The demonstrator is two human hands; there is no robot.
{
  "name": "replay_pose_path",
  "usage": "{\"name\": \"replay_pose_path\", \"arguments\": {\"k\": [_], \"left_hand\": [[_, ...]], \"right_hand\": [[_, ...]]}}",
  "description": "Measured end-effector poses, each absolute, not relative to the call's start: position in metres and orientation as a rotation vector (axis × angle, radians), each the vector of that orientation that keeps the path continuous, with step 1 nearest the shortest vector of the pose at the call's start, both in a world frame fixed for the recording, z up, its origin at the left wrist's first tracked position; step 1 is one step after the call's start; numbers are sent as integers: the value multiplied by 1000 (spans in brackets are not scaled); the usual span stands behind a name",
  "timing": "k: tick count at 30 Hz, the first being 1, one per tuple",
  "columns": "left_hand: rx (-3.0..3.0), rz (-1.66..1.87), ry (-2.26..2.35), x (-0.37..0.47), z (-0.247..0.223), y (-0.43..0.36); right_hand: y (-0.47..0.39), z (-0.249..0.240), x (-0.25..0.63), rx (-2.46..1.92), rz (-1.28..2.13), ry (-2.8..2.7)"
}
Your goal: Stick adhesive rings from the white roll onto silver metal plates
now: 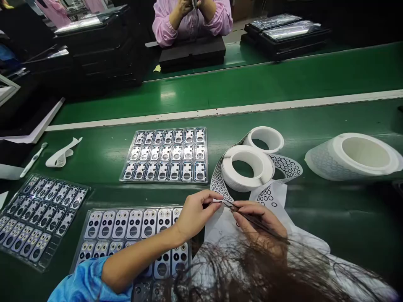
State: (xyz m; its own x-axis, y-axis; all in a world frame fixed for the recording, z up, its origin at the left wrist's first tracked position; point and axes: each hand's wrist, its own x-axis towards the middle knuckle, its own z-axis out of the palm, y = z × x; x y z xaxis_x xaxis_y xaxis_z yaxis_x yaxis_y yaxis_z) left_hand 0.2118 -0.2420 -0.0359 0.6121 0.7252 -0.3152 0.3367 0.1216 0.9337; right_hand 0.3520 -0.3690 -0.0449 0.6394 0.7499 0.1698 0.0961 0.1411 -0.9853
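My left hand point(195, 212) pinches the free end of a white backing strip point(220, 184) printed with black ring stickers, which unrolls from a white tape roll point(247, 167). My right hand point(260, 222) holds thin dark tweezers point(252, 220) with their tip at the strip, right beside my left fingertips. Under my left forearm lies a clear tray of small camera-frame parts point(132, 228). Strands of my hair hide the lower part of the right hand.
Another full parts tray point(166, 155) lies farther ahead and a third tray point(37, 218) at the left. A second roll point(266, 138) and a larger roll point(355, 155) sit at the right. A white pen-like tool point(33, 159) lies far left. Across the green belt, a person in pink point(192, 19) works.
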Motion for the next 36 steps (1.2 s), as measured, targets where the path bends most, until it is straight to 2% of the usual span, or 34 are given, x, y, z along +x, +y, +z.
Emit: {"name": "replay_pose_path", "arguments": {"k": [20, 36], "left_hand": [[1442, 296, 939, 217, -40, -243], [1455, 286, 950, 219, -40, -242]], "right_hand": [[-374, -73, 351, -1400, 400, -1085], [-376, -78, 351, -1398, 295, -1216]]}}
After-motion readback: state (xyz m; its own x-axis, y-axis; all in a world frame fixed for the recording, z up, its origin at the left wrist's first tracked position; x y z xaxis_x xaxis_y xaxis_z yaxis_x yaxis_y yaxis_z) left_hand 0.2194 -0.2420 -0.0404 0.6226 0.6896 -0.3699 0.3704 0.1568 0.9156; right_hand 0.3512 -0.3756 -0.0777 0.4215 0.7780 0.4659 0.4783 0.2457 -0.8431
